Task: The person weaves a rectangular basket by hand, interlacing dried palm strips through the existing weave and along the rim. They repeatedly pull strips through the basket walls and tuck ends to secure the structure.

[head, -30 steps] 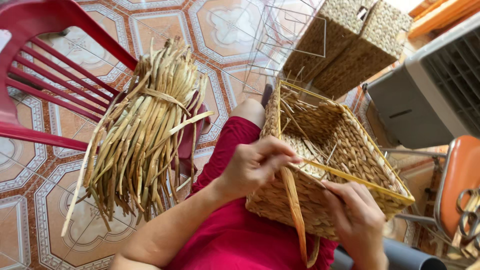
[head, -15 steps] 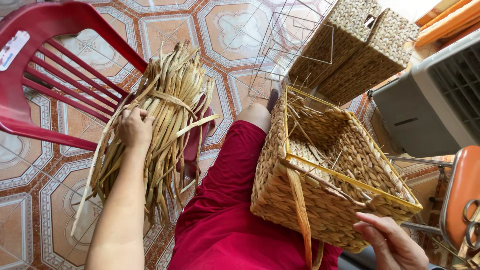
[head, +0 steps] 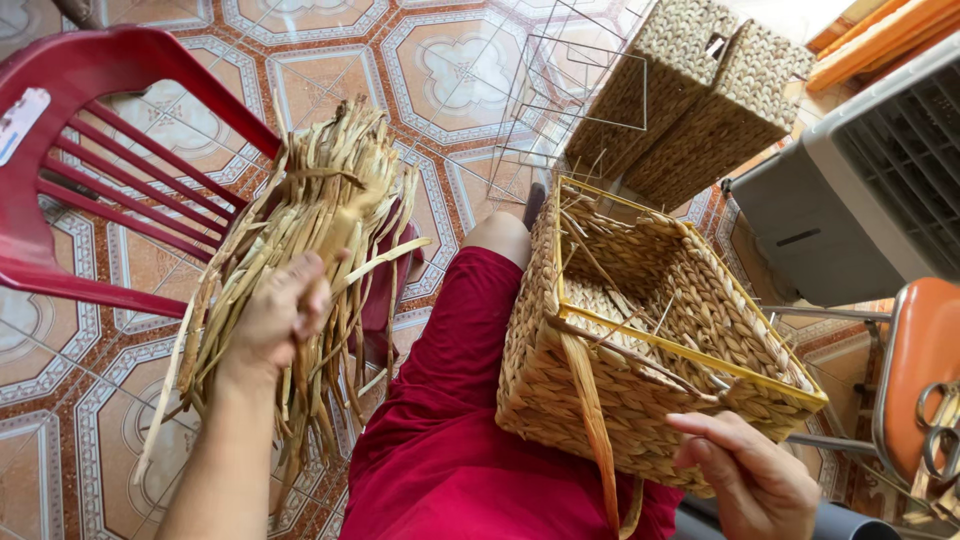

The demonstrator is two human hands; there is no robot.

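We rest the half-woven basket (head: 650,350) on our lap, tilted with its open mouth toward the far side, so the unfinished rim stays within reach. Our right hand (head: 750,475) steadies its near corner, fingers half open against the weave. Our left hand (head: 280,315) reaches sideways, arm extended, and closes around strands in the bundle of dried fibre (head: 300,270) lying over the red plastic chair (head: 90,150).

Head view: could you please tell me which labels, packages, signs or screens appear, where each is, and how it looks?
Sticker label: on the red plastic chair's backrest, far left; small rounded rectangle, white with faint blue marks.
No packages, signs or screens are in view.
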